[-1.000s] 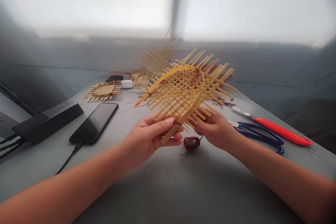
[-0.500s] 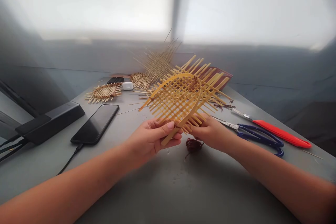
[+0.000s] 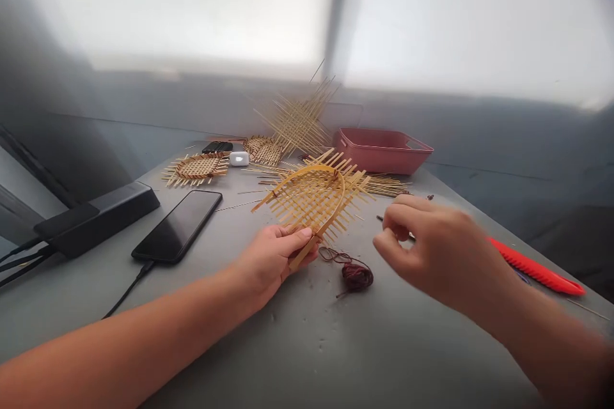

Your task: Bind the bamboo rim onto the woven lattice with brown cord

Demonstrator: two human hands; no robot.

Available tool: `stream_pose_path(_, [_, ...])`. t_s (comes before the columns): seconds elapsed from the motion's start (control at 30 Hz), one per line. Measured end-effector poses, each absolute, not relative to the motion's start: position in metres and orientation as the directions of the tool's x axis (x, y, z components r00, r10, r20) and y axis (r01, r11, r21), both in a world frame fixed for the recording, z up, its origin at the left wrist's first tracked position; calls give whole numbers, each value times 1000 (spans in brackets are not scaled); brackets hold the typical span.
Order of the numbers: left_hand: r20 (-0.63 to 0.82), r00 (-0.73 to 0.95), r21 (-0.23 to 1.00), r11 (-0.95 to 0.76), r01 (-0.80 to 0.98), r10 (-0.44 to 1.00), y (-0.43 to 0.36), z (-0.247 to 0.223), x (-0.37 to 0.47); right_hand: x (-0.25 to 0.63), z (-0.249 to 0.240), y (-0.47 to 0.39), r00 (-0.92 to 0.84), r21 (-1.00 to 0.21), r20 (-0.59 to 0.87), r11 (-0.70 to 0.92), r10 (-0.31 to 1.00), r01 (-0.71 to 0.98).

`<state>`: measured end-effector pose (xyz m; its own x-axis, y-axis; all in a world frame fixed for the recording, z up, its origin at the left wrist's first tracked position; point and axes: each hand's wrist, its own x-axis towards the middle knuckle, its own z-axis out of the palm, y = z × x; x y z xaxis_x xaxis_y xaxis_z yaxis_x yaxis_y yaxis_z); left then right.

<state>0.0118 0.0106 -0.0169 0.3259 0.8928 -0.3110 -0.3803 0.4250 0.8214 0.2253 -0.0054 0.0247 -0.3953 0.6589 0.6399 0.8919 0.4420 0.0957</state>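
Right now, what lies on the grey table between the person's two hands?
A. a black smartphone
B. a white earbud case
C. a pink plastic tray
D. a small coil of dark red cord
D: the small coil of dark red cord sits on the grey table, between the left hand gripping the woven bamboo lattice and the raised right hand.

Left hand (image 3: 270, 260) grips bamboo lattice (image 3: 314, 198); right hand (image 3: 434, 249) blurred, apparently empty.

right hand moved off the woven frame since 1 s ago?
Yes. The right hand has let go of the woven bamboo frame and pulled right, now above the table, beside the red-handled tool.
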Motion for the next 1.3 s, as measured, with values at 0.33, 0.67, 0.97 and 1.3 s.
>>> stream_pose_path(0.33, [-262, 479, 876, 415, -246, 838, 3, -24, 12, 209, 7, 1, -758, 82, 544, 877, 360, 474])
stream_pose_path(0.67, [-187, 535, 940, 309, -146, 824, 6, -19, 7, 210, 1, 4, -742, 91, 583, 882, 330, 463])
stream_pose_path(0.97, [-225, 534, 924, 352, -147, 815, 3, -13, 6, 207, 4, -2, -738, 113, 607, 887, 295, 447])
stream_pose_path(1.3, [-231, 566, 926, 358, -122, 791, 4, -17, 6, 208, 10, -6, -804, 167, 499, 874, 325, 457])
